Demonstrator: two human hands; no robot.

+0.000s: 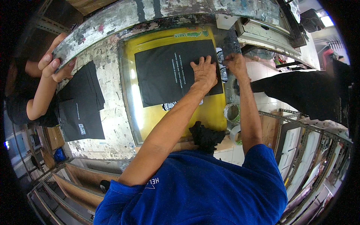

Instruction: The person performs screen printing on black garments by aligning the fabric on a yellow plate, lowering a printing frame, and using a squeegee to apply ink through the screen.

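A black sheet (157, 71) with small lines of white print lies flat on a yellow board (180, 131). My left hand (205, 72) rests on the sheet's right part, palm down with fingers spread. Just past the sheet's right edge is my right hand (237, 64), its fingertips pressed together beside a black-and-white patterned strip (220, 62); what they pinch, if anything, is too small to make out. Another patterned black-and-white piece (169, 106) peeks out from under the sheet's near edge.
Another person's hand (54, 65) grips a paint-stained beam (112, 28) at the far left. Black printed pieces (86, 112) lie on the stained table. Tape rolls (231, 112) and a crumpled black cloth (206, 135) sit near me. Black fabric (303, 93) and metal racks (296, 123) stand right.
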